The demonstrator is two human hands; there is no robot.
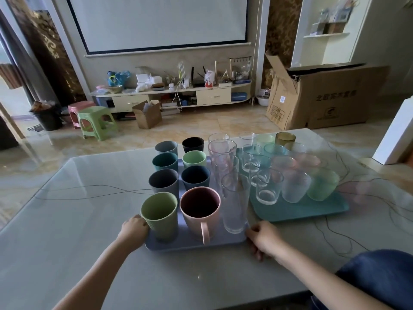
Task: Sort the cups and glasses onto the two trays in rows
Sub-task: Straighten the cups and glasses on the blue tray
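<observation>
A lavender tray [178, 245] sits in front of me with two rows of opaque cups: a light green cup [159, 217] and a pink handled cup [200, 212] nearest, then grey, navy, teal and green ones behind. A row of tall clear glasses [234, 209] runs along its right side. My left hand [134, 229] grips the tray's near left edge beside the green cup. My right hand [262, 239] holds its near right corner. A teal tray [301, 211] to the right carries rows of short clear and tinted glasses [269, 186].
Both trays rest on a pale glass-topped table [89, 220]. A white box [395, 135] stands at the table's far right edge. An amber glass [285, 138] sits at the teal tray's far end. Thin cables [89, 191] show under the table glass.
</observation>
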